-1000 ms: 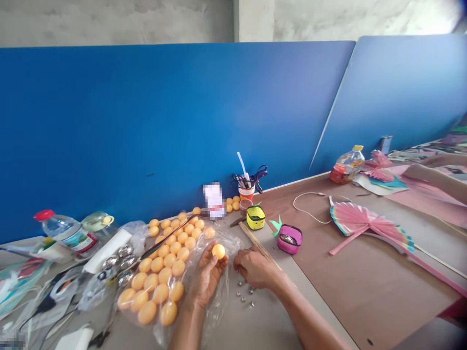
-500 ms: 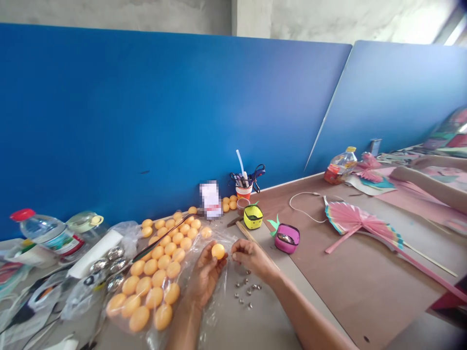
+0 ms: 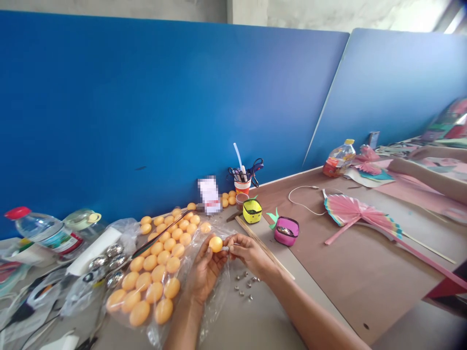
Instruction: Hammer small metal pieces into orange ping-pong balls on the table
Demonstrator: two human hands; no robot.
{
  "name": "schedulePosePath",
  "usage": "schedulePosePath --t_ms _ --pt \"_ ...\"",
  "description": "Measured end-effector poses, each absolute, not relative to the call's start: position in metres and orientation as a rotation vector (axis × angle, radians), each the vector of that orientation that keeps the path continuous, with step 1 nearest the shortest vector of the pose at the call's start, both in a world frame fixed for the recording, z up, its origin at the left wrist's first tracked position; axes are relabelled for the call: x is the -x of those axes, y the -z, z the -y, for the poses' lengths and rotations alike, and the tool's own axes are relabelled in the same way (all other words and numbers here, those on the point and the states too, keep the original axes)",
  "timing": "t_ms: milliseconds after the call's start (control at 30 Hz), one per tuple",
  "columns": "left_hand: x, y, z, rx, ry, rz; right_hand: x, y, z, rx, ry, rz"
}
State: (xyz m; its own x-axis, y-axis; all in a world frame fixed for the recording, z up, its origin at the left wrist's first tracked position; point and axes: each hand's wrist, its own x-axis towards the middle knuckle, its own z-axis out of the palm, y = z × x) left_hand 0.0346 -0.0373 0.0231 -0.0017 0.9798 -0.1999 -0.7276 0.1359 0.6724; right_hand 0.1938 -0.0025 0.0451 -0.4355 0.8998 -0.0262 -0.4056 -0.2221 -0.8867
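Note:
My left hand point(image 3: 207, 270) grips an orange ping-pong ball point(image 3: 215, 244) between thumb and fingers. Pinched fingers of my right hand point(image 3: 245, 252) meet the ball's right side; a tiny pale thing shows at their tips, too small to name. Below my right hand, several small silvery bells or beads point(image 3: 242, 293) lie scattered on the grey table. To the left of my left hand, a clear plastic bag point(image 3: 215, 311) spreads out beside and partly over many more orange balls point(image 3: 157, 277).
Behind my hands stand a yellow box point(image 3: 252, 212), a purple box point(image 3: 286, 230) and a cup of tools point(image 3: 242, 186). Thin sticks point(image 3: 264, 248) lie right of my hands. Bottles point(image 3: 47, 231) and shiny metal balls point(image 3: 116, 262) crowd the left. A pink fan point(image 3: 350, 214) and another person's arm point(image 3: 426, 177) are rightward.
My right hand has moved left and up, so its fingertips now meet the ball held in my left hand. The view has tilted slightly down.

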Motion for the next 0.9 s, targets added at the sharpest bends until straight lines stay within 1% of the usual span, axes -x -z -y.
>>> schedulePosePath --t_ms 333,900 --pt "-0.0284 -0.0285 0.0361 -0.439 -1.506 -0.633 -0.1870 -0.0405 0.0064 0.623 -1.844 1.066" --pt "-0.0274 -0.0264 0.0337 -0.342 -1.471 -0.637 -0.1852 -0.0478 0.0114 0.523 -1.871 1.055"
